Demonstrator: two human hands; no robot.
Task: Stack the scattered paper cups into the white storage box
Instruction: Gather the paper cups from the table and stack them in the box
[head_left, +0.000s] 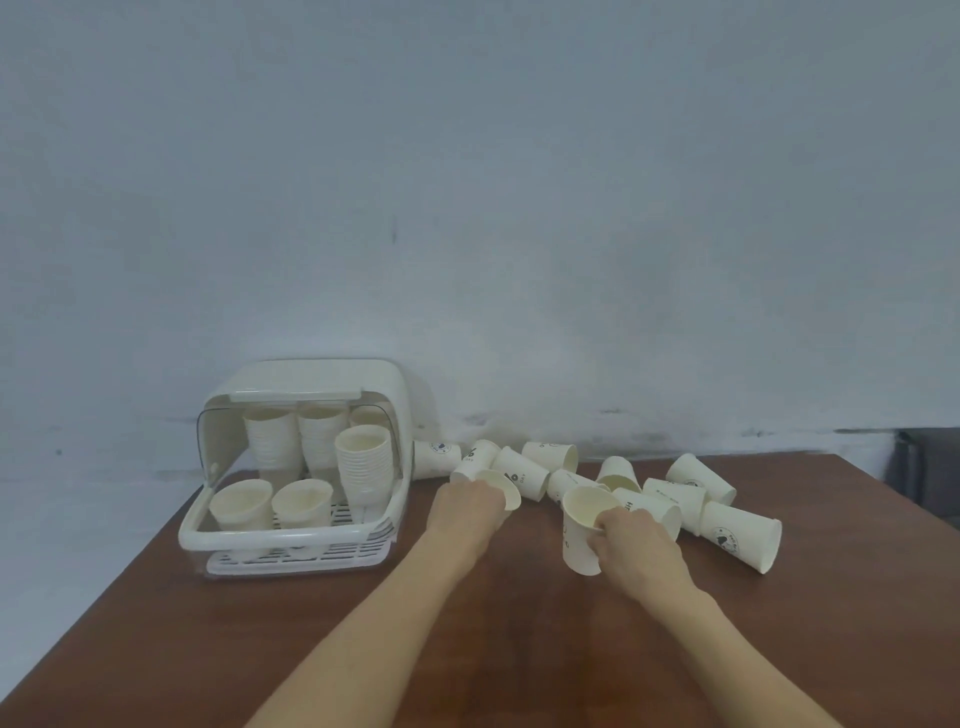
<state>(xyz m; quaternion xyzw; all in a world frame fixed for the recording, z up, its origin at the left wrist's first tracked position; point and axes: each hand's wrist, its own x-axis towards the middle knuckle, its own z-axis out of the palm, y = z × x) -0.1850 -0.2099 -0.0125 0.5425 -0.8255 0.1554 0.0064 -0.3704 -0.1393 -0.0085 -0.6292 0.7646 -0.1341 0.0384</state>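
Note:
The white storage box (291, 535) stands open at the left of the brown table, with tall stacks of paper cups (363, 462) at its back and two single cups (301, 501) in front. Several printed white cups (737, 535) lie scattered on their sides to the right of the box. My left hand (467, 512) is closed around one lying cup (506, 488), whose rim shows past my fingers. My right hand (631, 545) grips an upright cup (579, 530) by its side, slightly above the table.
The brown table (322, 634) ends at a left edge near the box and a right edge past the cups. A pale wall rises close behind. A dark object (930, 467) sits beyond the far right corner.

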